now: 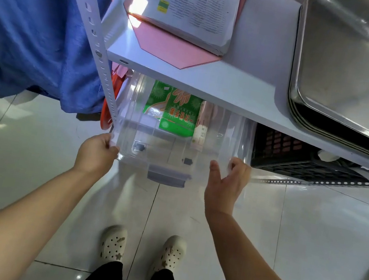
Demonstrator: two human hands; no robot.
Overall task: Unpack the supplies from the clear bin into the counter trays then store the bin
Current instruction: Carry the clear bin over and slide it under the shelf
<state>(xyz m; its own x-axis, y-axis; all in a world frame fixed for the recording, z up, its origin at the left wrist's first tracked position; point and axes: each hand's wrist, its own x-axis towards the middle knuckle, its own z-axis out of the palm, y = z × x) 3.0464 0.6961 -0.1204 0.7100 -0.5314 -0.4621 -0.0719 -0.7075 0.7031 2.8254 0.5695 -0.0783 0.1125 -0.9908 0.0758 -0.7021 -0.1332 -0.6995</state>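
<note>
Clear bin point(173, 143) held partway under the white shelf point(212, 83), beside a black crate point(297, 158). Left hand point(97, 153) is closed on the bin's near-left corner; right hand point(227, 186) lies open against the near-right corner, gripping nothing. Risk: with only one hand gripping, the bin may tilt, or jam against the perforated upright point(100, 52).
</note>
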